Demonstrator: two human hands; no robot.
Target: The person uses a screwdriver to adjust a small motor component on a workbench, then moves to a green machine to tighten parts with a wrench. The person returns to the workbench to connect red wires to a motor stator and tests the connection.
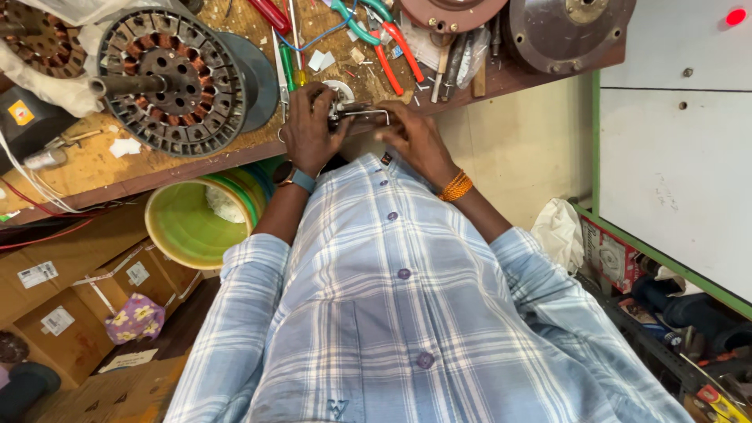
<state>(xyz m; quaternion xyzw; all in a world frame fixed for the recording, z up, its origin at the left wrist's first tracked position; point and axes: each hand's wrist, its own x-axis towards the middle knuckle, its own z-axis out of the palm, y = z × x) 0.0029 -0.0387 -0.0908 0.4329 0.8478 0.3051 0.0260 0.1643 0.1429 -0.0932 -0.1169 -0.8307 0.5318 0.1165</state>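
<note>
Hidden and cut off at the workbench

The left hand (pixel 309 129) covers most of the small metal part (pixel 345 110), so its shape cannot be told; the right hand (pixel 415 141) is motion-blurred at the fingers. The top edge cuts off the brown disc (pixel 450 12), the dark round housing (pixel 568 27) and the pliers (pixel 384 35)

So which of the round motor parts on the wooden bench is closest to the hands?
The dark wound stator with copper coils and a protruding shaft, just beside the left hand. The brown disc and dark round cover lie farther back.
</note>
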